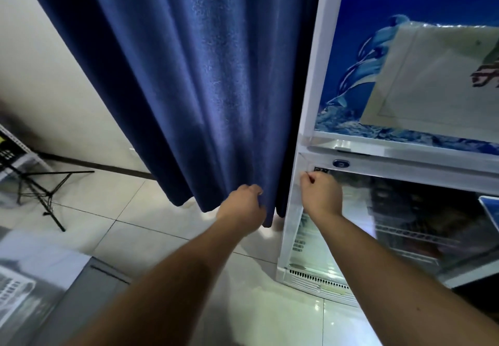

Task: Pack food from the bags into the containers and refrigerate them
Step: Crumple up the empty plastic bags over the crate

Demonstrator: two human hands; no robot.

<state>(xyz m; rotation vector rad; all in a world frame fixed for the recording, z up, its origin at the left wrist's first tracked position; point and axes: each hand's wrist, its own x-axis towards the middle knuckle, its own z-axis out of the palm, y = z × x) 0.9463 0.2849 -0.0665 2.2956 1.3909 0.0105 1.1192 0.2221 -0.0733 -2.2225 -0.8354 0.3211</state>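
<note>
Fingers of my left hand [244,205] pinch the blue curtain [189,89] at centre frame, right hand [320,195] curls closed on the fridge door [351,226] edge; risk: released fabric jams the door seal

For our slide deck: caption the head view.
Left hand grips blue curtain; right hand at glass-door fridge.

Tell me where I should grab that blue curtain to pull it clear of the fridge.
Grip the blue curtain at its hanging edge beside the fridge, low near the hem where the left hand is. Come from the front and bunch a fold; the loose vertical pleats there gather easily, and pulling left should clear the glass door.
</note>
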